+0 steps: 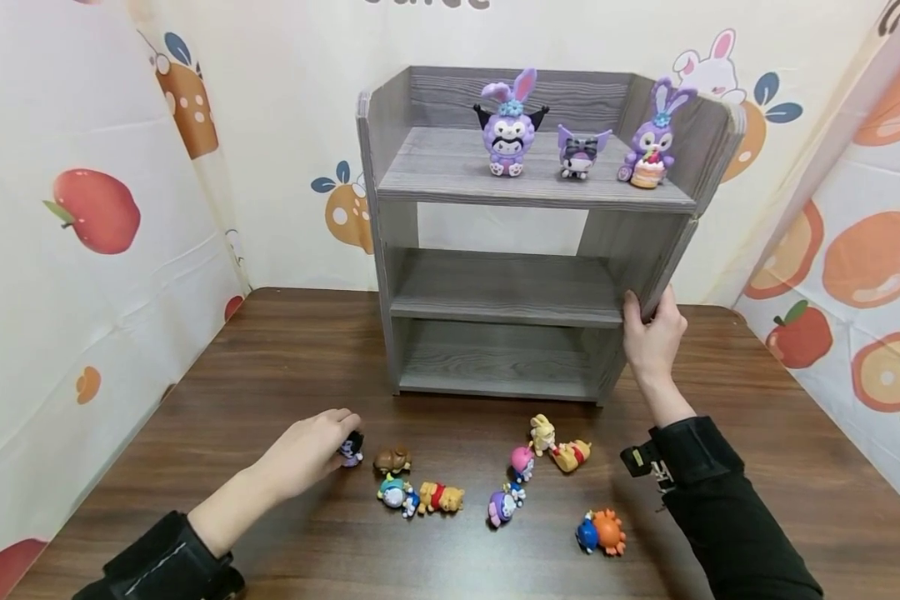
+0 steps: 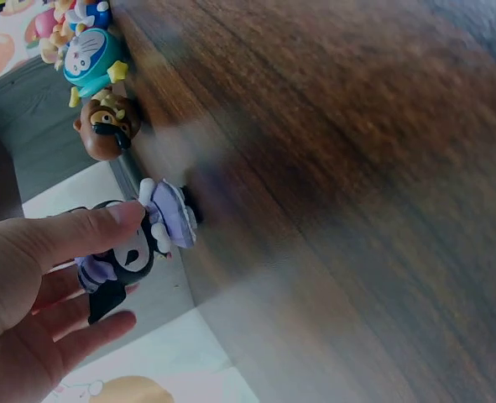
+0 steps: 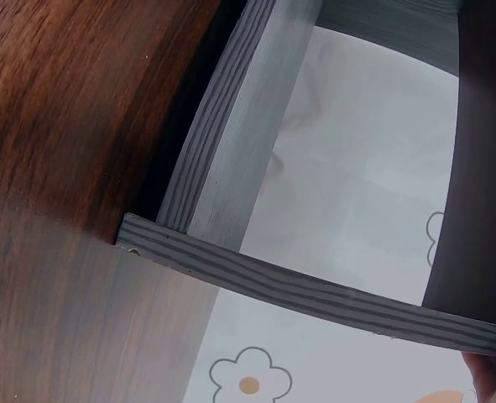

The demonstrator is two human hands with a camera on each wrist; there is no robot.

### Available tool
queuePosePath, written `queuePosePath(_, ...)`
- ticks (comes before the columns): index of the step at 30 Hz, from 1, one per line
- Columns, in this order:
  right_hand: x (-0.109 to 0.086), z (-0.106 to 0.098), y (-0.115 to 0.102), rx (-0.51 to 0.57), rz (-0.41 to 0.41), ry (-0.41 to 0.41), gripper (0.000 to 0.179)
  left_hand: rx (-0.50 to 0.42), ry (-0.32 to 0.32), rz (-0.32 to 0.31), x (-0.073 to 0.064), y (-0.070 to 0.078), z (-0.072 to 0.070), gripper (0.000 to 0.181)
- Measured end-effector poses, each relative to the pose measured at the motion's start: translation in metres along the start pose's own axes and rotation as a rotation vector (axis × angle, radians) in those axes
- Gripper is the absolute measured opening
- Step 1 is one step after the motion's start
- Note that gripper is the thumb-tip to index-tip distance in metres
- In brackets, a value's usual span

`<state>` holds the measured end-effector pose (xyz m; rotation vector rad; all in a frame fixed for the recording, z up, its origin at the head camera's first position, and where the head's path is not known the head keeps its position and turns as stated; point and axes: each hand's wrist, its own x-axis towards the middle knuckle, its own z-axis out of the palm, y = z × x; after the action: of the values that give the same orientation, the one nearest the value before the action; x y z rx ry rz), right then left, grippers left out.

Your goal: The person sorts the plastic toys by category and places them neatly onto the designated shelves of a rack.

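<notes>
My left hand (image 1: pixel 317 443) pinches a small black-and-lilac figurine (image 2: pixel 134 248) between thumb and fingers, just above or on the table at left; the head view half hides it. Close to its right lies a brown figurine (image 1: pixel 392 460), and past that a turquoise one (image 1: pixel 392 492). My right hand (image 1: pixel 654 337) grips the right side panel of a grey wooden shelf (image 1: pixel 506 287), thumb at the front edge. In the right wrist view only a bit of that hand (image 3: pixel 489 376) shows, against the panel (image 3: pixel 315 290).
On the shelf's top board stand three purple figurines, including a tall rabbit-eared one (image 1: pixel 508 133) and one with a cake (image 1: pixel 648 154). Several small figurines lie on the brown table (image 1: pixel 285 358), among them a yellow bear (image 1: pixel 442 497) and an orange crab-like one (image 1: pixel 609 533).
</notes>
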<state>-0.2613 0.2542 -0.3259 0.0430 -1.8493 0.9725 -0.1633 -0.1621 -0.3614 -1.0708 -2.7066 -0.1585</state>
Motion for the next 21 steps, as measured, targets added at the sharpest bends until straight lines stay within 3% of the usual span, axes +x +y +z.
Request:
queuePosePath(10,-0.002,0.0,-0.001,0.013,0.014,0.001,0.026,0.027,0.055,-0.027,0.005,0.011,-0.019,0.028)
queuePosePath(14,-0.002,0.0,-0.001,0.013,0.01,-0.003,0.026,0.025,0.068,0.005,0.014,0.022,-0.039,0.025)
queuePosePath(21,0.0,0.0,0.0,0.007,0.0,0.008,0.024,0.044,0.067,0.078,0.037,0.044,-0.088,0.025)
